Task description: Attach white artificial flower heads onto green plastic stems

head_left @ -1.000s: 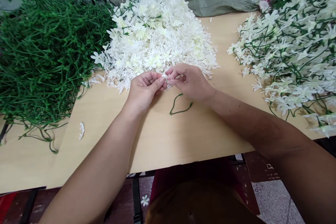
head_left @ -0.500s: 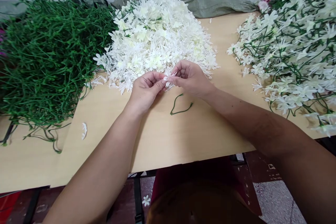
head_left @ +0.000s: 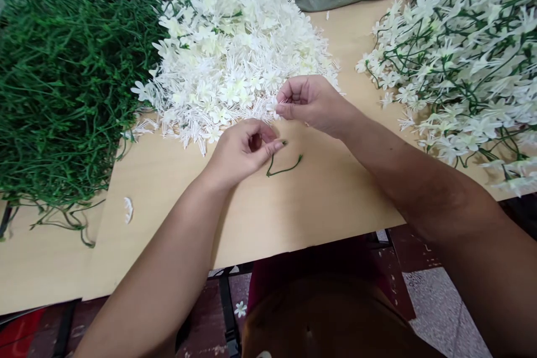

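Green plastic-looking stem (head_left: 285, 170) first: it's lying bent on the tan tabletop (head_left: 268, 218), right by the left hand's (head_left: 247, 151) fingertips and a bit nearer the body than the right hand (head_left: 312, 103). Left thumb and index are curved around a gap with their tips at the stem's upper end; can't tell if they've actually got a grip on it or are just touching. Right hand is pinched up, thumb against fingers, on what looks like a small white flower (head_left: 276, 114), though it kinda blends into the white stuff behind it. Straight past both hands is a big heap of loose white flowers (head_left: 235, 56). Off to the left of the left hand there's a huge tangle of green stems (head_left: 71, 89), and out to the right of the right hand a pile of white flowers on green stems (head_left: 457, 78). One little white piece (head_left: 128, 210) sits by itself left of the left forearm. Oh, and a stray white bloom (head_left: 240, 309) is down on the floor, below the hands on the body side.
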Available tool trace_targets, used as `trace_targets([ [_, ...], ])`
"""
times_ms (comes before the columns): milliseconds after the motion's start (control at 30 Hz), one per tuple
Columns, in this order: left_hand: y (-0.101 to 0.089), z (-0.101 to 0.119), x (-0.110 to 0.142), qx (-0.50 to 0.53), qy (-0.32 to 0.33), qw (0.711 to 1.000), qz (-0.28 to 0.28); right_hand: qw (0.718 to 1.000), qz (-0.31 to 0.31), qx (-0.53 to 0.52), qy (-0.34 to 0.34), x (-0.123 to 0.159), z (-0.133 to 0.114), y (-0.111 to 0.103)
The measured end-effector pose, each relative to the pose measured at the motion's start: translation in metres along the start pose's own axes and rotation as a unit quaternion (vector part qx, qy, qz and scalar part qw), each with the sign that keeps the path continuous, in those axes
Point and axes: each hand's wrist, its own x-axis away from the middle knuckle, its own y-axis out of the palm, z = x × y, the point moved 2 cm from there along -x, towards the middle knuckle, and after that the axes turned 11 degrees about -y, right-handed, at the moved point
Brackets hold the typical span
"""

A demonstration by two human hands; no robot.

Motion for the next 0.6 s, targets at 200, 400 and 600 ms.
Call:
trace_targets([
  [200, 0.006, 0.004, 0.002, -0.16, 0.048, 0.986, 0.001, 0.991, -0.08, -0.074, 0.072, 0.008, -0.007, -0.009],
  [400, 0.002, -0.003, -0.004, -0.007, -0.022, 0.999, 0.023, 0.983, -0.011, -0.138, 0.123, 0.01, 0.013, -0.001],
  [600, 0.0, -0.007, -0.009, 0.194, -0.112, 0.974, 0.039, 0.977, -0.011, -0.169, 0.131, 0.008, 0.016, -0.002],
])
